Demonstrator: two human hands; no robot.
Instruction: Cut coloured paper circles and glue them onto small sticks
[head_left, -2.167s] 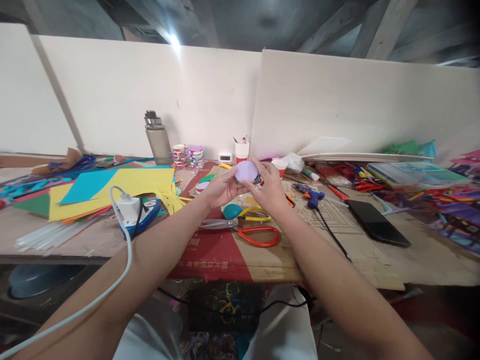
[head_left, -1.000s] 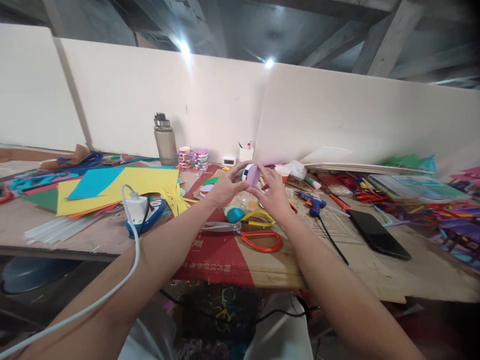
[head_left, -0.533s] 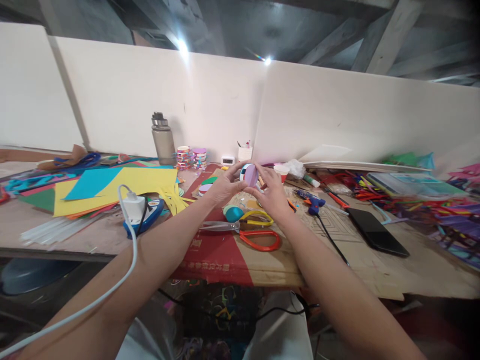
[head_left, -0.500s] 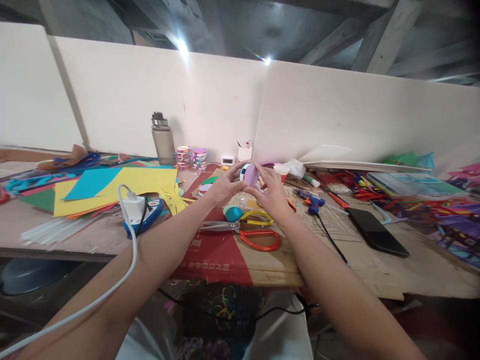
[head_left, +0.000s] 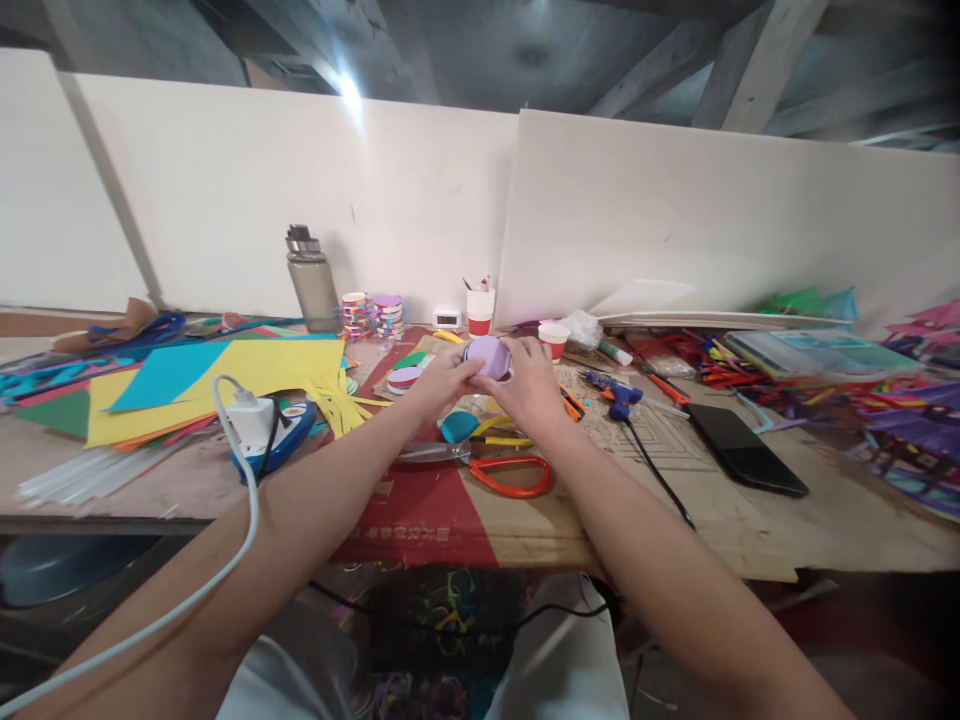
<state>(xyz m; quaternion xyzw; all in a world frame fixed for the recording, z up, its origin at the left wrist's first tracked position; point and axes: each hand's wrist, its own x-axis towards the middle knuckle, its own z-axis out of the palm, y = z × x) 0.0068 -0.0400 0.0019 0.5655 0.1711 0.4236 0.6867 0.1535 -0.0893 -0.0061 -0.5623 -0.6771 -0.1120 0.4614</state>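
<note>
Between my two hands is a small round paper piece with a purple disc face (head_left: 489, 357), held above the table with that face tilted up toward me. My left hand (head_left: 448, 380) grips its left edge, thumb at the front. My right hand (head_left: 529, 378) is closed around its right side, with some fingers hidden behind it. Below the hands lie scissors with red and yellow handles (head_left: 511, 477) and a teal round piece (head_left: 459, 426). Left of the hands, a white and purple round piece (head_left: 405, 377) rests on the table.
Yellow and blue paper sheets (head_left: 247, 370) and a blue power strip (head_left: 289, 435) occupy the left. A bottle (head_left: 311, 285) and stacked paper rings (head_left: 388, 317) stand behind. Rightward are red-white cups (head_left: 553, 340), a blue glue gun (head_left: 621, 402) with its cord, and a black phone (head_left: 742, 448).
The round piece has turned from nearly edge-on so its purple face points upward. Both hands have lowered slightly, and the right fingers have wrapped further around it. The view has shifted a little.
</note>
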